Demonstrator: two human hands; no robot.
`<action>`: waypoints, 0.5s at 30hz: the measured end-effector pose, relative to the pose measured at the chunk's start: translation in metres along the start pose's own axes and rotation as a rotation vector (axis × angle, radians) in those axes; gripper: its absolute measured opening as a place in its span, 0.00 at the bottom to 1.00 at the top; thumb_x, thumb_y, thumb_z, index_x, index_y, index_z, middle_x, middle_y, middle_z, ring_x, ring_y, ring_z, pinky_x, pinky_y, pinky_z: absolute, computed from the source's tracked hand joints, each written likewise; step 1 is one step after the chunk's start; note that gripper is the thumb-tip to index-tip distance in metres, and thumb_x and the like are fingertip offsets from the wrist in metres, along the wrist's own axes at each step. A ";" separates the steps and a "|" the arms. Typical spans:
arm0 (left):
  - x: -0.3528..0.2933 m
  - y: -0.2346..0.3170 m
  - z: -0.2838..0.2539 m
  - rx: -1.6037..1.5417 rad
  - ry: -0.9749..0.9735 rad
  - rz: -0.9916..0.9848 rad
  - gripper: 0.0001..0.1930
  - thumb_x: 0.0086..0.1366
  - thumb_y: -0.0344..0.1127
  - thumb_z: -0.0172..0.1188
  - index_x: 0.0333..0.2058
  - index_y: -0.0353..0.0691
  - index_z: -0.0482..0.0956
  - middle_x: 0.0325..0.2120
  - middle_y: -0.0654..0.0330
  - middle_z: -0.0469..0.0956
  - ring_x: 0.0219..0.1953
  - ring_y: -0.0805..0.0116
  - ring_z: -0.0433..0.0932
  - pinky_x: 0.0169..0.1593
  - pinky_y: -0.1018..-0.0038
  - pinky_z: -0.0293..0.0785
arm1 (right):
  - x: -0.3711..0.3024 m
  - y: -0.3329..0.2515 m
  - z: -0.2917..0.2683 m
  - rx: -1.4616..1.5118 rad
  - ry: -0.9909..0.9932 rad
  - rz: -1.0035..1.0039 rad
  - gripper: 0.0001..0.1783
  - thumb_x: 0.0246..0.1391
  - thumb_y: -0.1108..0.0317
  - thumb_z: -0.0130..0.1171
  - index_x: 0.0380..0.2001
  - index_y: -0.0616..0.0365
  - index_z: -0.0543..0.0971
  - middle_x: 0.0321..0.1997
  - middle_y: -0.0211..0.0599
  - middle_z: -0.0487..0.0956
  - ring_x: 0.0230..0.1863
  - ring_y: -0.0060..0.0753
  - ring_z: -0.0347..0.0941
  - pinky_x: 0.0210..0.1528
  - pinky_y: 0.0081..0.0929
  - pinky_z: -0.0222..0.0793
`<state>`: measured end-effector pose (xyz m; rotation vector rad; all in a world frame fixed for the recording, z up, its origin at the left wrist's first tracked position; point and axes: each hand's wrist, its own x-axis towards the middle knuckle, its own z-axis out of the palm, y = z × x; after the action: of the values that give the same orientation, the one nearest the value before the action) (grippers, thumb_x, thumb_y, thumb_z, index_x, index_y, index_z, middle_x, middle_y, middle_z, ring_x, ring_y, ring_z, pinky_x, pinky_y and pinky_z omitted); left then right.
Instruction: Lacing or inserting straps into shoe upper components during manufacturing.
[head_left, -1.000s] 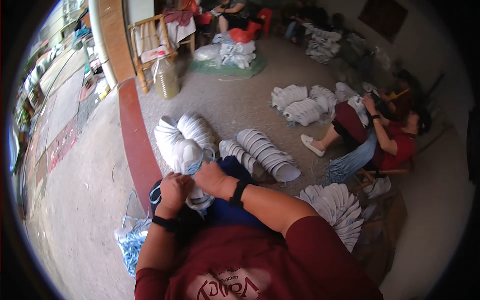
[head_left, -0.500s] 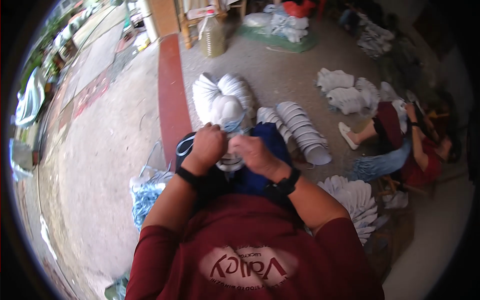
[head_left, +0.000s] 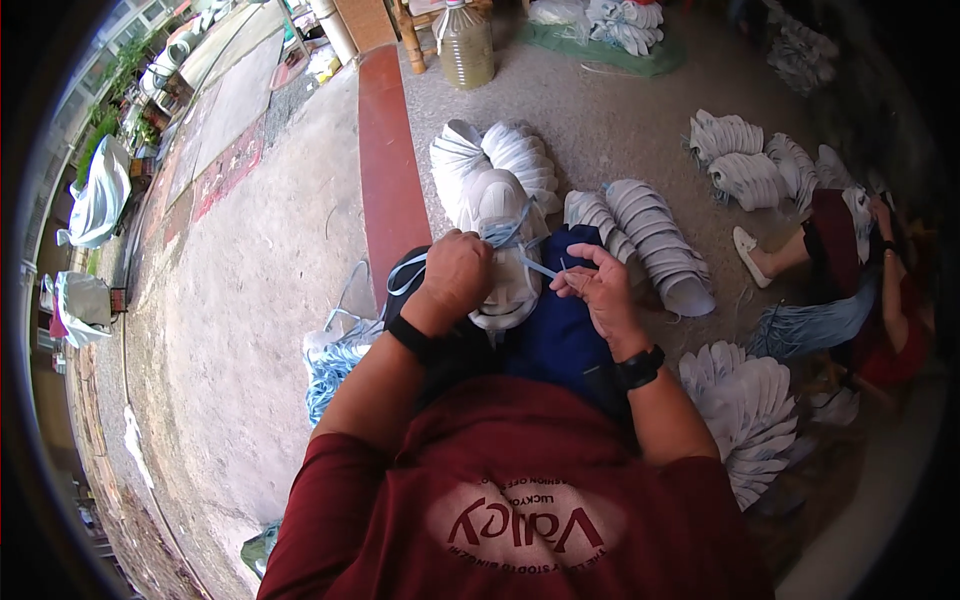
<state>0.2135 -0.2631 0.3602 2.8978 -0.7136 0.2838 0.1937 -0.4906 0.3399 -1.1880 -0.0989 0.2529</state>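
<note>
A white shoe upper (head_left: 508, 293) lies over my lap with its toe pointing away from me, light-blue shoelace (head_left: 500, 233) crossing its front part. My left hand (head_left: 460, 280) is closed on the upper's left edge, and a loop of lace sticks out beside it. To the right of the upper, my right hand (head_left: 597, 292) pinches a strand of the lace between thumb and forefinger, drawn out from the upper. Its other fingers are raised. By my left thigh hangs a bundle of blue laces (head_left: 335, 375).
Fanned white uppers (head_left: 460, 160) lie just beyond my knees. Stacked rows of uppers (head_left: 655, 245) and another fanned pile (head_left: 740, 420) are to my right. Farther right sits another person (head_left: 890, 300). A large plastic jug (head_left: 465, 50) stands at the back beside a red floor strip (head_left: 388, 160).
My right hand has moved right, away from my left hand, drawing the lace out to the side. The whole view has shifted, so the scene sits lower and farther right.
</note>
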 end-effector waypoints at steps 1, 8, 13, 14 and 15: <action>0.002 0.004 -0.002 0.028 0.000 -0.044 0.02 0.43 0.30 0.54 0.17 0.40 0.74 0.20 0.58 0.73 0.27 0.59 0.73 0.35 0.68 0.71 | 0.001 0.003 -0.006 0.030 -0.014 0.034 0.12 0.51 0.79 0.52 0.40 0.70 0.71 0.27 0.43 0.78 0.28 0.26 0.74 0.32 0.18 0.71; 0.007 -0.017 0.009 -0.259 0.088 0.196 0.04 0.47 0.31 0.54 0.17 0.41 0.74 0.20 0.59 0.73 0.27 0.58 0.74 0.31 0.68 0.72 | -0.001 0.019 -0.010 0.147 0.001 0.021 0.03 0.51 0.78 0.54 0.30 0.64 0.76 0.23 0.38 0.77 0.25 0.25 0.73 0.28 0.17 0.69; 0.003 -0.014 0.007 -0.198 0.131 0.260 0.04 0.47 0.29 0.56 0.17 0.41 0.71 0.19 0.60 0.70 0.29 0.61 0.72 0.35 0.69 0.70 | 0.000 0.020 -0.009 0.160 0.016 0.014 0.03 0.51 0.78 0.54 0.30 0.64 0.76 0.25 0.39 0.77 0.26 0.25 0.74 0.30 0.17 0.70; 0.000 -0.015 0.011 -0.229 0.122 0.158 0.03 0.48 0.29 0.56 0.18 0.40 0.72 0.20 0.60 0.71 0.29 0.60 0.73 0.35 0.68 0.70 | 0.000 0.019 -0.009 0.181 0.025 0.039 0.03 0.51 0.78 0.54 0.30 0.64 0.76 0.26 0.39 0.77 0.27 0.25 0.74 0.31 0.18 0.71; -0.003 -0.015 0.013 -0.259 0.114 0.057 0.02 0.48 0.28 0.56 0.19 0.40 0.73 0.21 0.59 0.71 0.30 0.59 0.73 0.35 0.67 0.71 | 0.000 0.017 -0.010 0.176 0.019 0.043 0.03 0.51 0.78 0.54 0.30 0.64 0.76 0.26 0.39 0.77 0.27 0.25 0.74 0.31 0.18 0.71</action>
<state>0.2205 -0.2508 0.3456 2.5987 -0.7532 0.3326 0.1938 -0.4942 0.3205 -1.0181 -0.0334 0.2819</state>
